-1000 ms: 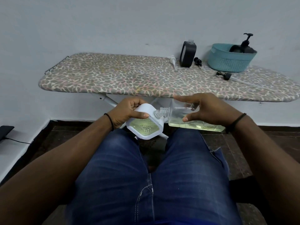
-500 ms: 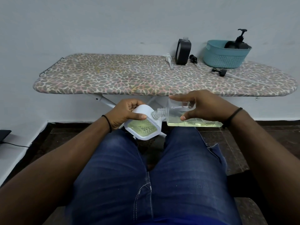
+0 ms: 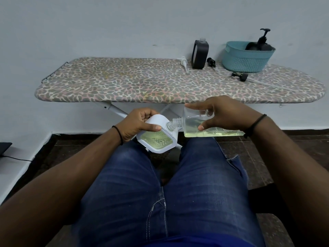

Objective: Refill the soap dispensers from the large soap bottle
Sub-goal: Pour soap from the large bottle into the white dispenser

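My left hand [image 3: 137, 125] grips a white soap dispenser [image 3: 156, 141] with a yellow-green window, tilted over my lap, its clear threaded neck pointing up and right. My right hand [image 3: 224, 114] holds the clear large soap bottle [image 3: 192, 125] on its side, thumb under it and fingers over the top. The bottle's open neck meets the dispenser's neck. Pale yellow-green soap lies along the bottle's lower side. A black dispenser [image 3: 199, 52] without a pump stands on the ironing board [image 3: 124, 81].
A teal basket [image 3: 247, 57] at the board's back right holds a black pump bottle [image 3: 261, 41]. A white pump [image 3: 184, 64], a black pump [image 3: 211, 62] and a black pump with a long tube [image 3: 240, 75] lie loose on the board. My knees sit under both hands.
The clear bottle has come closer to level, its base higher than before. Both hands stay together at the necks, and my view has shifted slightly.
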